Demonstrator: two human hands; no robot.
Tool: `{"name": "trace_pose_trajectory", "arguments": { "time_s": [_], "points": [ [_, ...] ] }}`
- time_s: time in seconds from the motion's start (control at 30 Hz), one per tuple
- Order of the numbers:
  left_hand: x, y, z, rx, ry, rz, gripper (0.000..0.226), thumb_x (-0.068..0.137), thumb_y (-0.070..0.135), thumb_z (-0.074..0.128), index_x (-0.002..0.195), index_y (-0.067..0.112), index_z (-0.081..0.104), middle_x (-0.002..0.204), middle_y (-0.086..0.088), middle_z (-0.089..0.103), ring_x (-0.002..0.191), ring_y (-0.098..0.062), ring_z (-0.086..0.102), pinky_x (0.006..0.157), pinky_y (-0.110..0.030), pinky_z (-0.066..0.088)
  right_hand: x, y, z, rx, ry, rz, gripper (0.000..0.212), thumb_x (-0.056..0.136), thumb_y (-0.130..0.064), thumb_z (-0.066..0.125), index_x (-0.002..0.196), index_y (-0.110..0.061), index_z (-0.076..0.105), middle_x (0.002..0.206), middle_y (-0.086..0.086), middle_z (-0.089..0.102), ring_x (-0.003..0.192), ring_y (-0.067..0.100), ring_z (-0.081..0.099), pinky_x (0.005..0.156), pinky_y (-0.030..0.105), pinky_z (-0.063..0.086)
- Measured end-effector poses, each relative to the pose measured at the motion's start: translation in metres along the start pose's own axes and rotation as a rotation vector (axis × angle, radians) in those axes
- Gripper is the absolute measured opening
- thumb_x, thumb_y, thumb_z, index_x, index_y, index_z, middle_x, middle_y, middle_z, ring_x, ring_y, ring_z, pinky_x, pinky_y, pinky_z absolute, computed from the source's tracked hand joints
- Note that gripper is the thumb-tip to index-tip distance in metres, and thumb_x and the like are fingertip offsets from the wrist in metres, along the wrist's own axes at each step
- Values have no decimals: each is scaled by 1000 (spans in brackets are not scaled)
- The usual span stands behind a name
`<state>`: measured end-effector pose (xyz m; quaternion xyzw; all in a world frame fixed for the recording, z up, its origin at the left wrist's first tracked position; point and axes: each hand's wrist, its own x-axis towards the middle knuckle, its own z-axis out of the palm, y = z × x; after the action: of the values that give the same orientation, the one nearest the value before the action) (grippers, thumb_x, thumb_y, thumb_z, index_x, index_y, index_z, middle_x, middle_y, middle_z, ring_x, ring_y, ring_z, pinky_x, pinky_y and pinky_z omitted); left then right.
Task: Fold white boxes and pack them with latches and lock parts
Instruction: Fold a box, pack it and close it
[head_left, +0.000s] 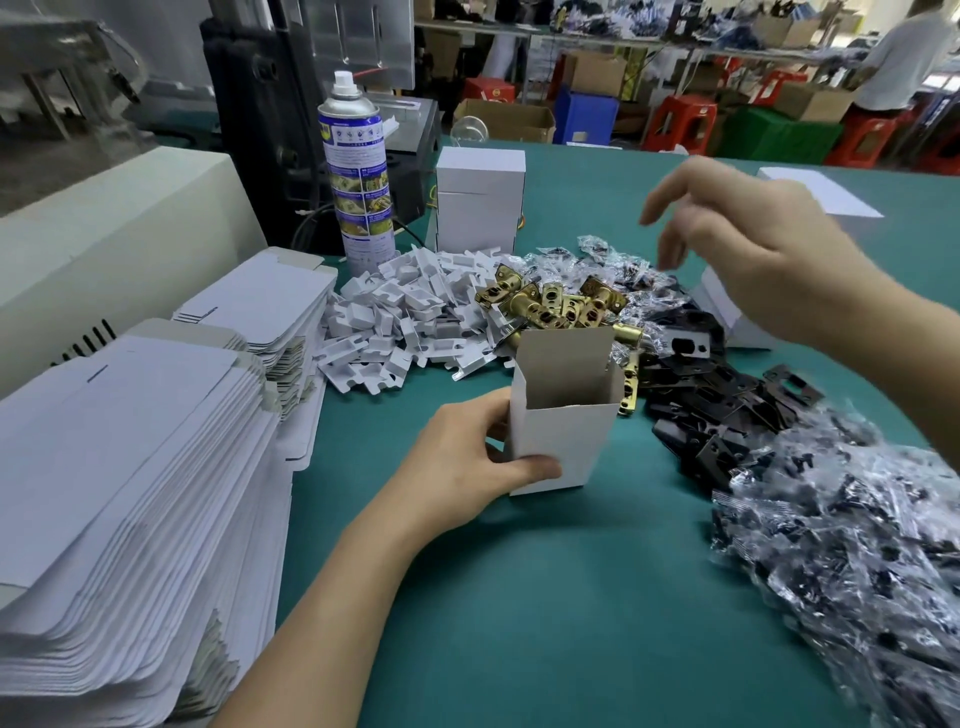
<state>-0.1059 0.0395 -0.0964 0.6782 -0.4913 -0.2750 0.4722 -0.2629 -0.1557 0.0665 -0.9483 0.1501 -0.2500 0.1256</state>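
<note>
Upright, the open-topped white box (558, 431) stands gripped by the left hand (467, 462), thumb across its front; beyond it, the right hand (753, 249) hovers, fingers loosely spread, holding nothing.

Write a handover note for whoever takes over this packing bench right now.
Left grip holds the folded box upright on the green mat, top flap open.
Right grip hovers empty, fingers loose, beyond the box.
Brass latches lie just behind the box, black plates to its right, flat boxes stacked at left.
Done: this box folded; nothing shows inside.
Left: load latch and parts, close the flap.
</note>
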Motion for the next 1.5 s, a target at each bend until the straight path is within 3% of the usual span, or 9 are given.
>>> {"name": "trace_pose_trajectory", "arguments": {
  "time_s": [0.07, 0.23, 0.43, 0.6, 0.97, 1.13, 1.3, 1.4, 1.5],
  "points": [
    [1, 0, 0, -8, -2, 0, 39, 75, 36, 82, 113, 38, 74, 105, 17, 77, 98, -13, 71, 90, -43, 59, 0, 26, 0, -170, -197, 180, 19, 104, -25, 47, 107, -31, 65, 96, -4, 73, 83, 21, 68, 78, 39, 55],
    [1, -1, 0, -13, -9, 11, 40, 73, 38, 81, 112, 45, 71, 105, 18, 77, 98, -14, 72, 91, -47, 59, -22, 61, 27, -461, -597, 299, 13, 99, -31, 63, 110, -30, 72, 108, -6, 73, 93, 14, 65, 88, 35, 55],
    [2, -2, 0, -9, -7, 14, 42, 72, 44, 80, 113, 44, 71, 107, 18, 77, 98, -15, 72, 91, -47, 60, -36, 102, 54, -556, -335, 404, 29, 99, -25, 57, 125, -18, 66, 120, 10, 65, 109, 33, 62, 83, 41, 55],
    [1, -3, 0, -3, -9, 24, 42, 73, 47, 80, 114, 48, 71, 107, 18, 77, 97, -10, 73, 92, -45, 60, -25, 122, 61, -555, -440, 470, 47, 103, -27, 57, 148, -15, 52, 137, 17, 58, 126, 37, 56, 100, 47, 51],
    [1, -1, 1, -4, -8, 24, 45, 71, 48, 78, 116, 48, 70, 109, 20, 77, 99, -11, 72, 91, -43, 60, -17, 130, 54, -354, -212, 534, 17, 94, -23, 74, 105, -10, 73, 103, 17, 74, 95, 35, 65, 82, 41, 53],
    [1, -1, 0, -9, -9, 27, 44, 72, 49, 78, 115, 48, 70, 109, 19, 77, 99, -10, 72, 91, -42, 60, -11, 73, 29, -129, 7, 348, 11, 98, -20, 69, 105, -13, 67, 101, 8, 72, 93, 28, 64, 78, 35, 47],
    [1, -2, 0, -5, -4, 23, 43, 72, 46, 80, 114, 48, 69, 108, 21, 77, 99, -8, 72, 91, -44, 60, -17, -19, 3, 358, -210, -9, 18, 95, -22, 69, 110, -12, 68, 95, -12, 77, 88, 4, 72, 76, 17, 55],
    [1, -2, 0, 3, -2, 28, 43, 74, 41, 81, 114, 50, 69, 108, 22, 77, 99, -9, 73, 91, -43, 60, -18, -42, 4, 78, -234, -147, 20, 95, -18, 72, 114, -15, 71, 96, -11, 76, 79, 2, 66, 75, 17, 50],
    [1, -2, 0, -5, 2, 26, 42, 76, 36, 83, 115, 46, 70, 108, 21, 77, 100, -8, 73, 92, -43, 60, -17, -49, 11, -173, -278, -199, 21, 93, -18, 72, 114, -20, 71, 93, -4, 76, 77, 15, 61, 78, 37, 49]
  ]
}}
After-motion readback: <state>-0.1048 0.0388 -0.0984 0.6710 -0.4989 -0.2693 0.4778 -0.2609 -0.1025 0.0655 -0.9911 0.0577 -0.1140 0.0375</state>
